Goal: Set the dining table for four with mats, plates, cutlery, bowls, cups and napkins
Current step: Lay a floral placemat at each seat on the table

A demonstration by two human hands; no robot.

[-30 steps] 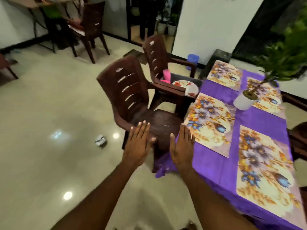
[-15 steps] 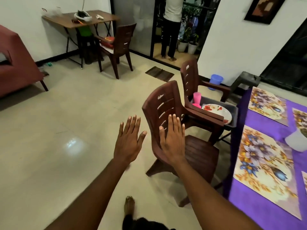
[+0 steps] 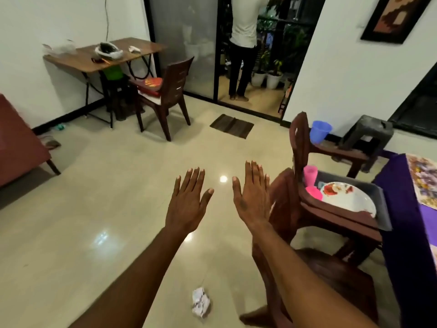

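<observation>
Rightward, plate (image 3: 347, 200) beyond fingers (image 3: 254, 172)

At my three o'clock the dining table (image 3: 402, 233) shows only its near edge, draped in a purple cloth (image 3: 428, 218), with one floral mat (image 3: 423, 181) lying flat on it. At two o'clock a brown chair (image 3: 331, 209) carries a grey tray (image 3: 380, 200); in the tray lie a white patterned plate (image 3: 350, 200) and a pink cup (image 3: 310, 175) standing upright beside it. A blue cup (image 3: 320, 131) sits on the chair's far armrest. On the cream floor (image 3: 94, 221) at my six o'clock lies a crumpled paper (image 3: 201, 305).
</observation>
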